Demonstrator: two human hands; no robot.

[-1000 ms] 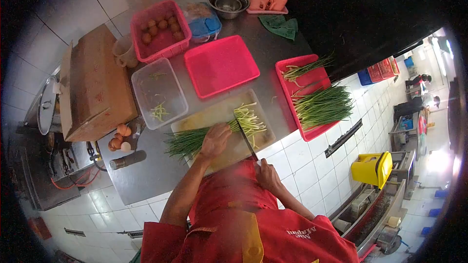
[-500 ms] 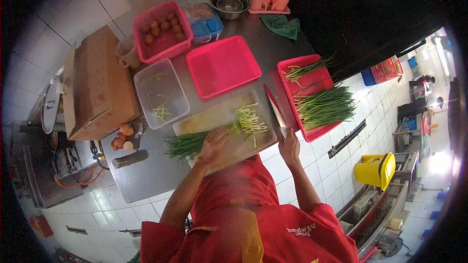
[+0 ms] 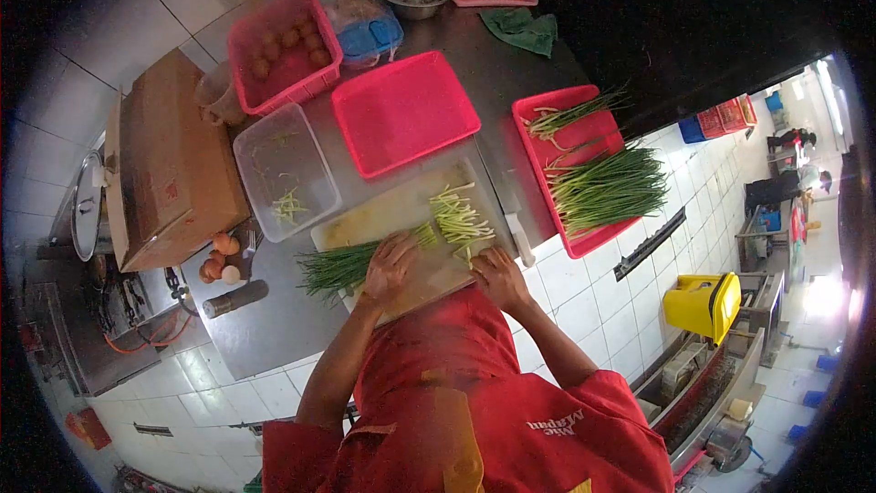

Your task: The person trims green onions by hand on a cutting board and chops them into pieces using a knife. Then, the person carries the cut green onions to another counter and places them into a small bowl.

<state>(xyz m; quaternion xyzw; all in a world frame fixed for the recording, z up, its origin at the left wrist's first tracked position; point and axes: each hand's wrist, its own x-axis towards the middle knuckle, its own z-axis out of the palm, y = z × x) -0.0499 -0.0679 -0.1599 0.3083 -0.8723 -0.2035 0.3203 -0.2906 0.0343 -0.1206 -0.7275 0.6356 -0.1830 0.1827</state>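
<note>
Bundle of slim green stalks (image 3: pixel 338 269) clasped in left grip (image 3: pixel 392 265); right grip (image 3: pixel 496 277) beside loose pale cut ends (image 3: pixel 459 214), cannot tell if pinching; pale-handled knife (image 3: pixel 519 235) just right of it.

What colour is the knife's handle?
The knife's handle is white, as the head view shows.
</note>
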